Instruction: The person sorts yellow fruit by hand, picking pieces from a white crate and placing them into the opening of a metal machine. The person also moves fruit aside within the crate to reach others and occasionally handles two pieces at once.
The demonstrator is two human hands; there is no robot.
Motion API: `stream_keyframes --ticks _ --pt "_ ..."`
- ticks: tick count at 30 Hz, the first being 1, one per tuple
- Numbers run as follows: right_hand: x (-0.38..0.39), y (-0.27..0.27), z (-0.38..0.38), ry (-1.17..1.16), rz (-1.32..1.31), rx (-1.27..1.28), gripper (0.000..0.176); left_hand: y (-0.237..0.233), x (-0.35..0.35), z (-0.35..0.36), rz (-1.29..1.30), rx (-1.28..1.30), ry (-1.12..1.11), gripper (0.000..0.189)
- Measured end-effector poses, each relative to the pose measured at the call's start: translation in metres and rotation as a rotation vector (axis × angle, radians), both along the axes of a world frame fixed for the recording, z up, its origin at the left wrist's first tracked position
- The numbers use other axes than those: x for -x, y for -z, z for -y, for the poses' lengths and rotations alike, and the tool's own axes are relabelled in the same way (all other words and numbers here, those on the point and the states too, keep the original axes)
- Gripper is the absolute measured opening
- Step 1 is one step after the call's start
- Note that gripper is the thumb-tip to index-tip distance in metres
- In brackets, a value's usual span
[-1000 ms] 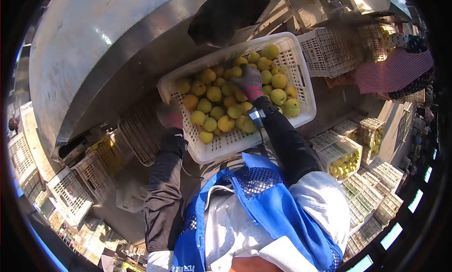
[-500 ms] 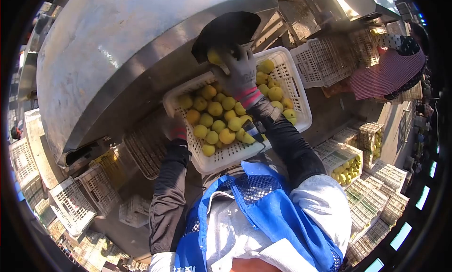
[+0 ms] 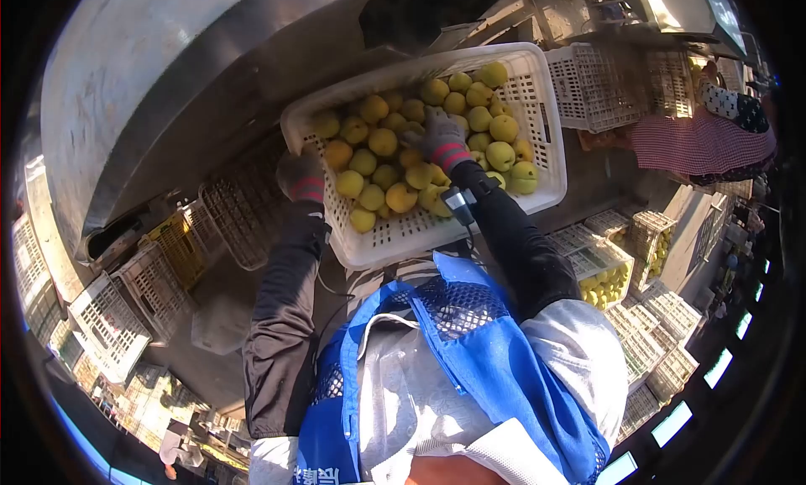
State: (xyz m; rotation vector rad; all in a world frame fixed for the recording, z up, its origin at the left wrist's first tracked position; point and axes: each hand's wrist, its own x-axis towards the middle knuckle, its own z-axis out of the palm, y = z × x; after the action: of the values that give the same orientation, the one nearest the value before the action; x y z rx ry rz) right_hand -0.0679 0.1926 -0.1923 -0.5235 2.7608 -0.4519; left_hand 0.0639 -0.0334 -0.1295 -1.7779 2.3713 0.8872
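Observation:
A white plastic crate (image 3: 550, 153) sits tilted before me, holding many round yellow-green fruits (image 3: 384, 141), perhaps pears or peaches. My right hand (image 3: 443, 136), in a grey glove with a pink-striped cuff, reaches down into the pile. Its fingers curl among the fruit, closed around one that they partly hide. At the crate's left side, my gloved left hand (image 3: 300, 176) is closed on the rim; its fingertips are partly hidden. A small device with a cable (image 3: 458, 205) is strapped at my right wrist.
A large metal machine (image 3: 143, 82) curves along the left, with a black flap (image 3: 420, 15) beyond the crate. Stacked crates (image 3: 588, 86) stand at the right, near a person in a checked garment (image 3: 697, 145). More crates (image 3: 117, 325) stand lower left.
My right hand has come back from the black flap, where a fruit was at its fingers, down into the pile. My left hand stays at the crate's left side. The view has shifted.

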Motion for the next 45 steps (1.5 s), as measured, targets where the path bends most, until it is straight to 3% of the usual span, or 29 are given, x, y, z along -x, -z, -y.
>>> stream_keyframes --ticks 2,6,8,9,11,16,18,23,25,27,29,31,32,35,37,38,40,45 --pt "-0.007 0.024 0.003 -0.093 0.15 -0.138 0.071 0.009 -0.002 0.003 0.028 0.009 0.008 0.05" --pt "0.003 0.005 0.005 -0.109 0.255 -0.143 0.073 0.003 0.001 0.002 0.03 -0.015 0.014 0.05" --pt "-0.002 -0.029 -0.004 -0.03 -0.042 0.222 0.067 0.006 0.001 0.004 0.029 -0.021 0.005 0.051" --pt "0.002 -0.043 -0.004 -0.03 -0.055 0.221 0.067 0.01 0.0 0.004 0.042 -0.031 -0.006 0.051" --pt "0.014 -0.074 -0.001 0.03 -0.426 0.576 0.065 0.019 -0.005 0.008 0.02 -0.021 0.026 0.052" --pt "0.061 -0.144 0.036 0.013 -0.706 0.557 0.067 0.023 -0.006 0.009 -0.014 0.039 0.088 0.055" --pt "0.097 -0.129 0.065 -0.007 -0.785 0.571 0.063 0.032 -0.013 0.011 0.073 0.088 0.214 0.055" --pt "0.111 -0.101 0.06 -0.036 -0.864 0.542 0.059 0.031 -0.011 0.011 0.039 0.04 0.113 0.055" --pt "0.058 -0.105 0.018 -0.042 -0.335 0.63 0.059 0.029 -0.01 0.013 0.056 0.021 0.116 0.054" --pt "0.013 -0.083 -0.006 -0.183 0.072 0.151 0.059 0.021 -0.003 0.01 0.087 -0.005 0.054 0.053" --pt "-0.026 -0.051 -0.019 -0.351 0.303 -0.2 0.056 0.001 0.003 0.003 0.07 -0.051 0.01 0.052" --pt "-0.039 -0.023 -0.021 -0.45 0.548 -0.43 0.061 -0.004 0.004 0.002 0.045 -0.089 -0.028 0.051" --pt "-0.04 -0.02 -0.021 -0.45 0.545 -0.425 0.061 -0.003 0.004 0.002 0.039 -0.078 -0.033 0.05" --pt "-0.039 -0.022 -0.028 -0.453 0.448 -0.33 0.061 -0.001 0.0 -0.001 0.026 -0.049 -0.02 0.05" --pt "-0.027 -0.051 -0.03 -0.256 0.275 0.061 0.064 0.0 0.005 0.003 0.002 -0.022 -0.015 0.05" --pt "-0.023 -0.068 -0.028 -0.253 0.265 0.062 0.064 -0.001 0.004 0.002 0.027 -0.021 -0.015 0.05" --pt "-0.008 -0.102 -0.019 -0.042 0.113 0.415 0.068 0.002 0.004 0.0 0.027 -0.017 -0.008 0.05" --pt "0.028 -0.146 0.004 -0.017 -0.308 0.54 0.073 0.01 -0.001 0.001 0.044 0.035 0.05 0.049"
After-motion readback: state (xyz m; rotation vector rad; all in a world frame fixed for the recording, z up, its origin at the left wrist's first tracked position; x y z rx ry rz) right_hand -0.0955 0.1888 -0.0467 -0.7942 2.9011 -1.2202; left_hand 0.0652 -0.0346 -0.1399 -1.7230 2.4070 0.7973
